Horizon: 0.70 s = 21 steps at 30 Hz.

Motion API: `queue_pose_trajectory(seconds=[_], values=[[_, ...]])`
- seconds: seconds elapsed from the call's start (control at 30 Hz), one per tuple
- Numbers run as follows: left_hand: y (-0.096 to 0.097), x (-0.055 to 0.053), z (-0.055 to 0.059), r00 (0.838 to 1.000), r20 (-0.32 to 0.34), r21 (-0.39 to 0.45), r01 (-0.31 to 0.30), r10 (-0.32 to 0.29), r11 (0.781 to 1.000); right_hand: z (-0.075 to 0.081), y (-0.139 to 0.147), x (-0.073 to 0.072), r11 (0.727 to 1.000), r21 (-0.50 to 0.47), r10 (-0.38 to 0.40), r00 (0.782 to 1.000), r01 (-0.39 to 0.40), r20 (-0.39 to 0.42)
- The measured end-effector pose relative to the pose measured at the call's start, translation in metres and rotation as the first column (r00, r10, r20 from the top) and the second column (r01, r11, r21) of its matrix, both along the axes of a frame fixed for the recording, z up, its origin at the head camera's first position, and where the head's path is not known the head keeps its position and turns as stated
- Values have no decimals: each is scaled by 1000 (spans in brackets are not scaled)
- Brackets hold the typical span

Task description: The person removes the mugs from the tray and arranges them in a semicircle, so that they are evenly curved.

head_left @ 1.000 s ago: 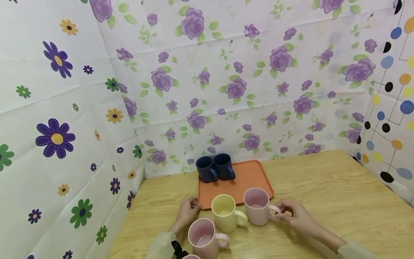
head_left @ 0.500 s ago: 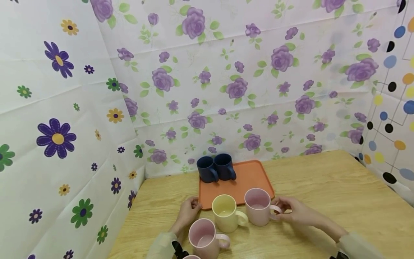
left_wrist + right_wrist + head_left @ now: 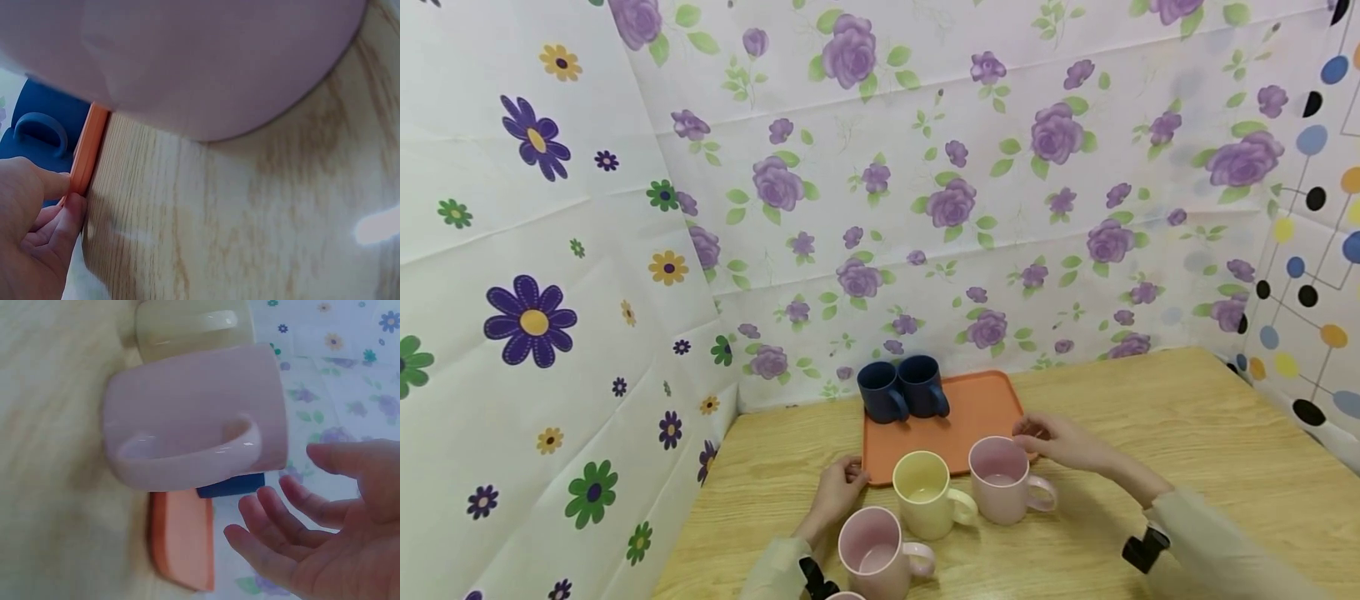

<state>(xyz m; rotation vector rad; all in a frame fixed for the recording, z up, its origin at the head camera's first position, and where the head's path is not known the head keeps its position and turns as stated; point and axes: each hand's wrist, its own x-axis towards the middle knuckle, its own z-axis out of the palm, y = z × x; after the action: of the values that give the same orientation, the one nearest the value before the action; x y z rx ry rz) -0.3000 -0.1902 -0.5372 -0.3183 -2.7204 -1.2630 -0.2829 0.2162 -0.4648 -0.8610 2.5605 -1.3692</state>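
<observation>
My left hand (image 3: 837,493) pinches the near left corner of an orange tray (image 3: 970,417); the left wrist view shows thumb and fingers on its rim (image 3: 89,147). Two dark blue mugs (image 3: 878,392) stand at the tray's left end. My right hand (image 3: 1060,442) is beside the rim of a pink mug (image 3: 1000,492), near the tray's right edge. In the right wrist view the fingers (image 3: 262,556) are loosely spread, holding nothing, apart from that mug's handle (image 3: 194,459).
A yellow mug (image 3: 922,500) stands left of the pink one. Closer to me is another pink mug (image 3: 874,550), with part of a further pink rim (image 3: 846,595) at the bottom edge. The wooden table (image 3: 1150,417) meets a flowered wall sheet (image 3: 917,275) behind.
My right hand has let go of the pink mug's handle and moved up and slightly left, toward the tray's right edge. My left hand stays on the tray.
</observation>
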Motion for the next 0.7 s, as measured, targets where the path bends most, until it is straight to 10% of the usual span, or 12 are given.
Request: queue_pose_trajectory(seconds=[0.37,0.7], values=[[0,0,-2,1000,-2,7,-7,7,1000,39,-49,-49,998,63,-25,989,16,145],[0,0,-1,1000,1,15,9,-9,1000,21,-77,-96,997,-42,-30,879,57,477]])
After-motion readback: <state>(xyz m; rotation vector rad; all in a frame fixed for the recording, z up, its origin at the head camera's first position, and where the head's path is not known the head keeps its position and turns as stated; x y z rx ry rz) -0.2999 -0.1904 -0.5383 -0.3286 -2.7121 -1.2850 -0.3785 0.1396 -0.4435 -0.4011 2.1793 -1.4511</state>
